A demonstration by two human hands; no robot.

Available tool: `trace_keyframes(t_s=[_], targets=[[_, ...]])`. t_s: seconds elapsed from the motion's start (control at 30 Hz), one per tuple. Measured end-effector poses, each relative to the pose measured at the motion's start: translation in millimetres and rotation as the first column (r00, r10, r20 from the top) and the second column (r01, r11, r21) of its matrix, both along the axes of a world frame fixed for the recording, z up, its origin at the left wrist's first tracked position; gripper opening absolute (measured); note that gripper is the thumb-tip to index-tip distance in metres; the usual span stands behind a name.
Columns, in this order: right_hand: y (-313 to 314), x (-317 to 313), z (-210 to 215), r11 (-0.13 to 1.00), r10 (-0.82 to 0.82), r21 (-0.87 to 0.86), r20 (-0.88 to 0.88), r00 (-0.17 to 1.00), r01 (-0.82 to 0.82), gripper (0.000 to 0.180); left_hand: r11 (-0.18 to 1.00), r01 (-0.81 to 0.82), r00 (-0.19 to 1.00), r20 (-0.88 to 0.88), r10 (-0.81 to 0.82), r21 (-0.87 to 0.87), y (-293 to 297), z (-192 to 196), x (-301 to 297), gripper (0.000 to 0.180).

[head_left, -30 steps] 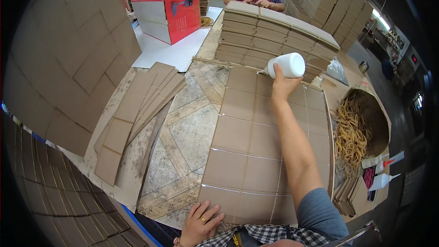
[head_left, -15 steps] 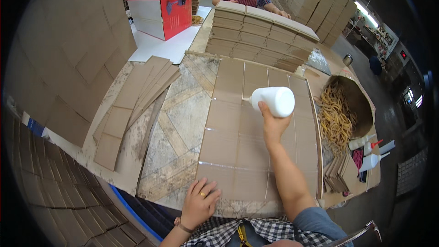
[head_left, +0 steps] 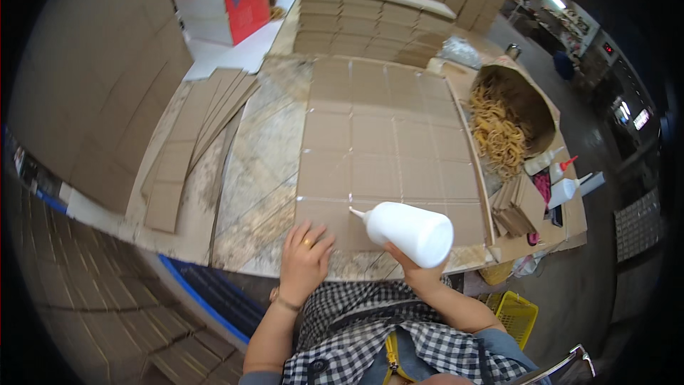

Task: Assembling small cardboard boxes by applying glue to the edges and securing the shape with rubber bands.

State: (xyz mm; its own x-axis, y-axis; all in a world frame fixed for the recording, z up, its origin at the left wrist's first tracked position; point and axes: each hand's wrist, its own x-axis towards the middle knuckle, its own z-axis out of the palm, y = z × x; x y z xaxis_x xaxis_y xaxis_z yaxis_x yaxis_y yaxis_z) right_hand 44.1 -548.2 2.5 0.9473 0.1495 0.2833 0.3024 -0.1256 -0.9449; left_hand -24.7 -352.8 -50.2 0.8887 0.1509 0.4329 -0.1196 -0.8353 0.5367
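My right hand [head_left: 422, 276] grips a white squeeze bottle [head_left: 412, 232], tilted so that its thin nozzle points left, close above the near part of a brown cardboard sheet [head_left: 420, 135]. Thin pale lines divide the sheet into rectangles, with whitish, shiny streaks along some of them. At the sheet's near left corner, my left hand [head_left: 306, 253] rests with its fingers spread, holding nothing. A ring and a bracelet are on this hand and wrist.
Loose cardboard strips [head_left: 182, 150] lie at the left. Beyond the sheet rises a cardboard stack [head_left: 363, 25], with a person behind it. A red and white box [head_left: 228, 11] stands far left. Rubber bands [head_left: 499, 128] spill from a container at right, near several bottles [head_left: 563, 189].
My right hand has drawn the bottle toward me, from the sheet's middle to its near part. My left hand stays at the near left corner. The view has shifted somewhat.
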Motion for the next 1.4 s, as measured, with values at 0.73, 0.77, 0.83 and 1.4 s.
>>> trace_keyframes(t_s=[0.73, 0.77, 0.83, 1.4], targets=[[-14, 54, 36, 0.901, -0.113, 0.420, -0.009, 0.994, 0.107, 0.046, 1.000, -0.005, 1.000, 0.018, 0.005, 0.011, 1, 6, -6, 0.019], [-3, 68, 40, 0.899, -0.094, 0.426, -0.044, 0.995, 0.104, 0.045, 1.000, -0.005, 1.000, 0.011, 0.005, -0.001, 2, 6, -5, 0.019], [18, 94, 34, 0.898, -0.054, 0.425, -0.144, 0.988, 0.111, 0.043, 1.000, -0.016, 1.000, -0.014, 0.016, 0.004, 3, 0, -5, 0.020], [145, 291, -19, 0.902, -0.282, 0.379, 0.161, 0.946, 0.204, 0.076, 0.999, 0.002, 0.992, -0.123, -0.008, -0.047, 6, 8, -5, 0.025]])
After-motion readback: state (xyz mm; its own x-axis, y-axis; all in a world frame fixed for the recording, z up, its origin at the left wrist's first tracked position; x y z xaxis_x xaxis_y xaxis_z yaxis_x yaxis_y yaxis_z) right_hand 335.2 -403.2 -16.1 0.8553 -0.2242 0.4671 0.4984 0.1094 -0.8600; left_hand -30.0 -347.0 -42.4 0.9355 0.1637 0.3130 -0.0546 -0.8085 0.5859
